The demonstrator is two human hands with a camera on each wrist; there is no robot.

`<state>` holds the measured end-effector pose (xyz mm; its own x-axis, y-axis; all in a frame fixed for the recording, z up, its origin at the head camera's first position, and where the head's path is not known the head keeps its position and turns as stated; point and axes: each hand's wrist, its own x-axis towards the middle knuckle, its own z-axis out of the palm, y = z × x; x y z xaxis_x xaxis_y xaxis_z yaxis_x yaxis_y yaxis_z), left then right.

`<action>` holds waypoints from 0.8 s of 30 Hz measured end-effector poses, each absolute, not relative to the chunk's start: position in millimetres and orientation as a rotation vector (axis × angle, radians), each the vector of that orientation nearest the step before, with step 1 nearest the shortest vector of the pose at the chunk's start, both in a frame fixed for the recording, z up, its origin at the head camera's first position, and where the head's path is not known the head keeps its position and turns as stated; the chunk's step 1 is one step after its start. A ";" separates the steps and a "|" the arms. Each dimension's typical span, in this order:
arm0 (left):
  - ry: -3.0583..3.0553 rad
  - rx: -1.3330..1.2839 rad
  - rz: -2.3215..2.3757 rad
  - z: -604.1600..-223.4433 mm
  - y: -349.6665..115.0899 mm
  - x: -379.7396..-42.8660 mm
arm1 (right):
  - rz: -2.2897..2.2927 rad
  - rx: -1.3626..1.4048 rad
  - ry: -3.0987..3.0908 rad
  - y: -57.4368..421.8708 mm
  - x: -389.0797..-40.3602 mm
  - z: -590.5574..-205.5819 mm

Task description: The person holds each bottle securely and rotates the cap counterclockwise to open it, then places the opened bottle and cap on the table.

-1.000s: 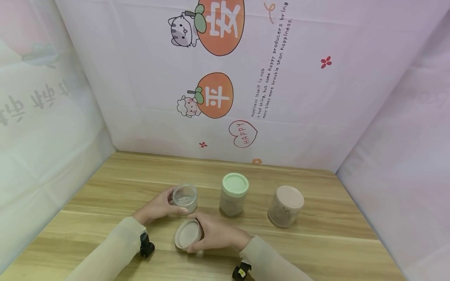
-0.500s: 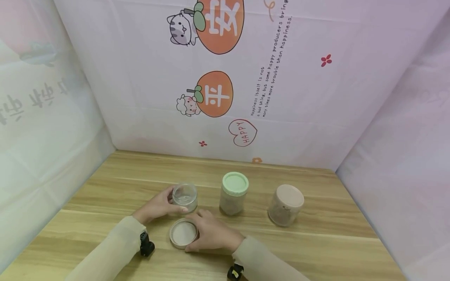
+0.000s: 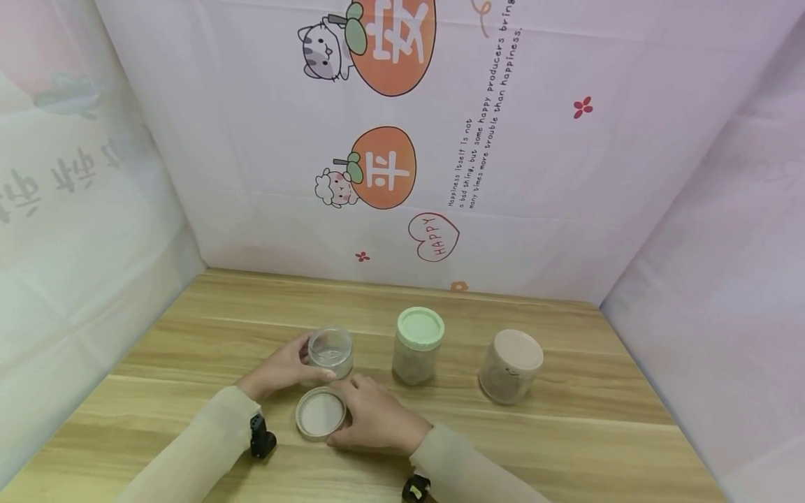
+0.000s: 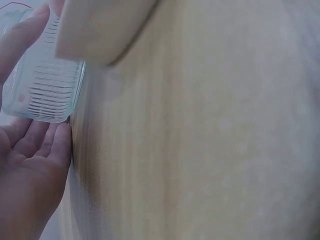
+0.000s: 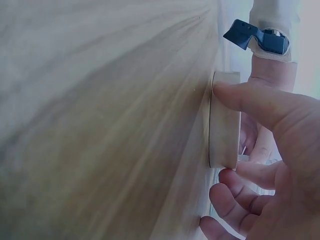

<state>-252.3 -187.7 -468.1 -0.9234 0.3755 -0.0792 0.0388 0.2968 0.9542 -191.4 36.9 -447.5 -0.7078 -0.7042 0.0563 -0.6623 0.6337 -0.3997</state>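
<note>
My left hand [image 3: 289, 365] curls around a small clear glass jar [image 3: 331, 355], lidless and upright on the table, with thumb at the near side and fingers behind. Ribbed markings show on the jar wall [image 4: 50, 92] in the left wrist view. In front of the jar, a round beige lid [image 3: 321, 413] lies flat on the table with its hollow side up. My right hand [image 3: 380, 417] grips the lid by its edge; the right wrist view has thumb and index finger on opposite sides of its rim [image 5: 225, 122], other fingers loosely bent.
A jar with a pale green lid [image 3: 420, 346] stands right of the glass jar. Farther right is a jar with a pinkish-beige lid [image 3: 512, 367]. Printed white cloth [image 3: 534, 230] walls in the back and sides of the wooden table [image 3: 566, 447].
My right hand has moved left with the lid, which went from tilted to lying flat in front of the glass jar. My left hand and the jar have stayed in place.
</note>
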 end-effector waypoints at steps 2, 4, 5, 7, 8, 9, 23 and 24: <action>2.275 0.390 1.671 -468.0 -187.7 -252.1 | -0.604 -1.131 2.753 36.1 -191.3 -447.4; 2.271 0.392 1.671 -467.5 -187.6 -252.0 | -0.600 -1.110 2.759 35.6 -190.9 -446.8; 2.268 0.398 1.673 -467.7 -187.7 -252.0 | -0.595 -1.103 2.760 35.4 -190.8 -446.4; 2.267 0.411 1.680 -467.8 -187.7 -251.7 | -0.578 -1.099 2.763 34.8 -190.5 -445.9; 2.269 0.418 1.681 -468.0 -187.8 -251.6 | -0.569 -1.098 2.765 34.5 -190.3 -445.5; 2.275 0.411 1.678 -467.9 -187.8 -251.5 | -0.558 -1.100 2.768 34.3 -190.2 -445.1; 2.307 0.397 1.659 -468.2 -187.9 -251.6 | -0.563 -1.094 2.738 37.4 -191.4 -442.9; 2.305 0.398 1.662 -468.3 -188.0 -251.6 | -0.576 -1.090 2.731 38.2 -191.0 -442.3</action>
<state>-251.6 -188.0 -468.3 -0.9255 0.3744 -0.0577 0.0635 0.3036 0.9507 -191.0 38.2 -442.3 -0.7264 -0.6873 0.0074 -0.6316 0.6632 -0.4015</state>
